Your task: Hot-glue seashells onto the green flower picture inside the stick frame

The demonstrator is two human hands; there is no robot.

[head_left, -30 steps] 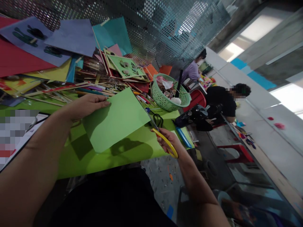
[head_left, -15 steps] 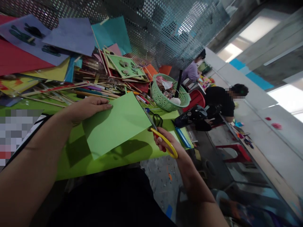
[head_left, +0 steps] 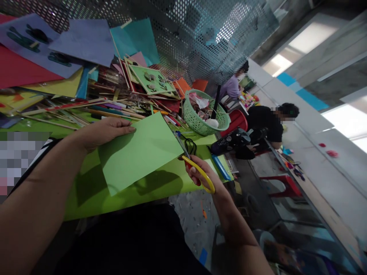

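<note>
A light green sheet of paper [head_left: 140,152] is held above the green-covered table by my left hand [head_left: 110,131], which pinches its upper left edge. My right hand [head_left: 199,170] grips scissors [head_left: 205,176] with yellow and red handles. The scissor blades point up and left along the sheet's right edge, touching it. A thin green strip stands at the sheet's top edge. Beneath the paper, its shadow falls on the bright green table covering [head_left: 114,202].
Behind the sheet are pens, thin sticks, coloured papers [head_left: 83,42] and a framed green picture [head_left: 153,80]. A green basket [head_left: 197,122] holds scraps. A blue cutter [head_left: 221,167] lies near the right edge. Two people sit at tables further right.
The view has shifted very slightly. The sheet's lower left corner has moved a little left and down. Both hands keep their hold.
</note>
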